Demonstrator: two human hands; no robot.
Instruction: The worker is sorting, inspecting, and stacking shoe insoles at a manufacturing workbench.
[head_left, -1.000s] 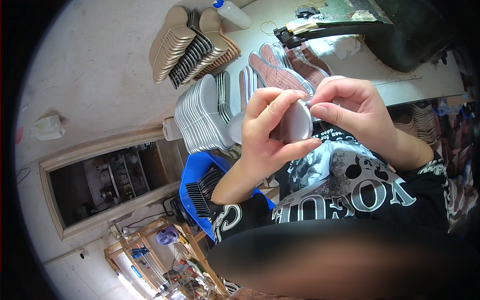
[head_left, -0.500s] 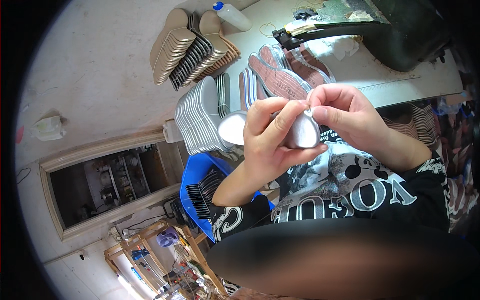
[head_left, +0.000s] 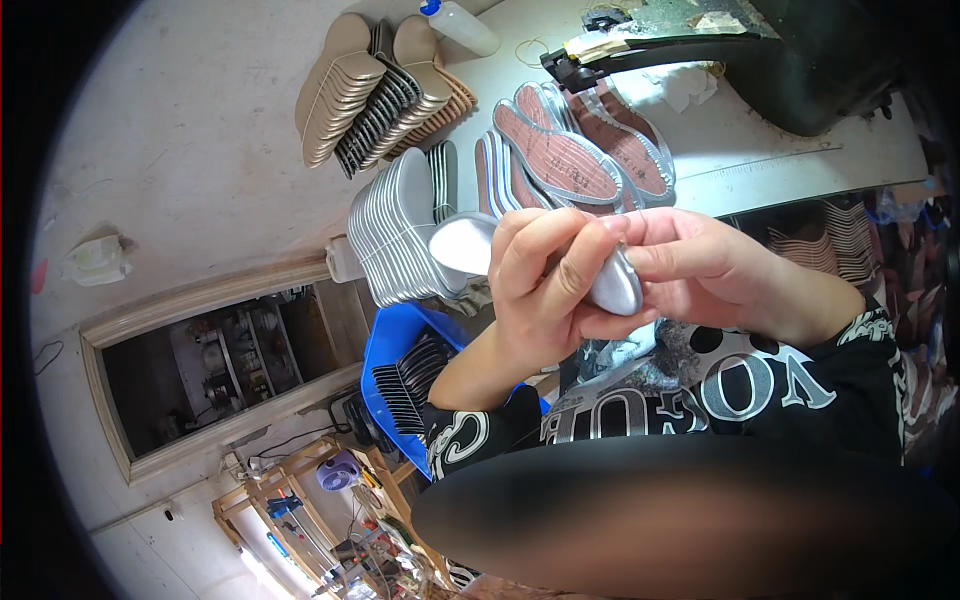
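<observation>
My left hand (head_left: pixel 545 285) grips a shoe insole (head_left: pixel 470 245) with a silver-grey edge, held in front of my chest. Its white end sticks out to the left of my fingers and its shiny silver end (head_left: pixel 615 285) shows between both hands. My right hand (head_left: pixel 715 270) pinches that silver end with thumb and fingers. Just behind the hands lie reddish-brown insoles with silver rims (head_left: pixel 575 150) on the white table (head_left: pixel 760 150).
A row of grey-white insoles (head_left: pixel 395 235) stands to the left of my hands. Beige and dark insole stacks (head_left: pixel 375 85) lie farther back, with a plastic bottle (head_left: pixel 460 25). A blue crate (head_left: pixel 395 375) of dark insoles sits below. A dark machine (head_left: pixel 810 60) fills the back right.
The insole has turned in my hands: its white end now pokes out to the left and the silver end sits between my fingers. Both hands stayed close together.
</observation>
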